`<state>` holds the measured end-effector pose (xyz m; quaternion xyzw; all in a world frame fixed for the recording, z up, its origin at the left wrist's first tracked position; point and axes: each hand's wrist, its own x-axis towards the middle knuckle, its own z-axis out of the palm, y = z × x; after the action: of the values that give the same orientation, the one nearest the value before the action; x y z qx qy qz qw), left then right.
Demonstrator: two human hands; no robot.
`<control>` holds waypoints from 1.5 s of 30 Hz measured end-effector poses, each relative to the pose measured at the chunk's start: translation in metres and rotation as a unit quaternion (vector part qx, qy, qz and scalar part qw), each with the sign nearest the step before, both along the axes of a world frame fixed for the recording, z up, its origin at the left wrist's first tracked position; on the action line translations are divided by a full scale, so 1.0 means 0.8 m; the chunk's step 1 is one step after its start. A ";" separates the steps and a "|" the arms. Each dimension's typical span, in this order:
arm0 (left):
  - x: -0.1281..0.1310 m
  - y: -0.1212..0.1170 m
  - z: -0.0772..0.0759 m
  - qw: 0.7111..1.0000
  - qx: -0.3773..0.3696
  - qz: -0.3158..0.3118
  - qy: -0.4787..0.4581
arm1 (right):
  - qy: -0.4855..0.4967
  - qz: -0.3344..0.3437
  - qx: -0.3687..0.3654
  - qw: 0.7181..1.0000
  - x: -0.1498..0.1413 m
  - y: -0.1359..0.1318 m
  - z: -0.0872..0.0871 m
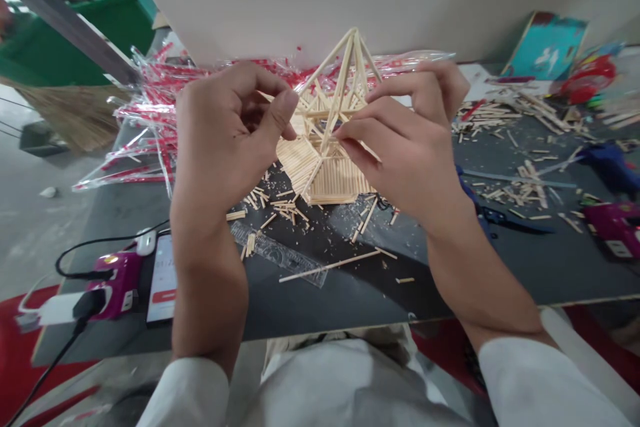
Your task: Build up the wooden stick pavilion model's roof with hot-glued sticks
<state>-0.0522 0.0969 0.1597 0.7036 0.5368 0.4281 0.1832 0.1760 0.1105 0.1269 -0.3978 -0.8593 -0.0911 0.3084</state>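
Centrally, a wooden stick model [345, 180] on the dark counter [350, 300], left hand [223, 140] narrowly curled with its thumb against the model, right hand [410, 147] pinching its sticks, loose sticks [280, 208] and a clear ruler [280, 253] just in front

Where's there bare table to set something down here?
Bare tabletop lies between the ruler and the table's near edge, and between the plastic wrap and the phone. It's crowded around the stick model and the loose sticks at right.
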 end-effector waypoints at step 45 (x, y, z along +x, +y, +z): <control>0.046 -0.006 -0.019 0.941 0.113 -0.032 0.317 | 0.152 0.072 0.008 0.986 0.006 0.013 -0.019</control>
<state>-0.0156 0.0917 0.1442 0.8359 0.4921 0.2349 -0.0630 0.1805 0.1206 0.1114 -0.3418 -0.8282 -0.0138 0.4439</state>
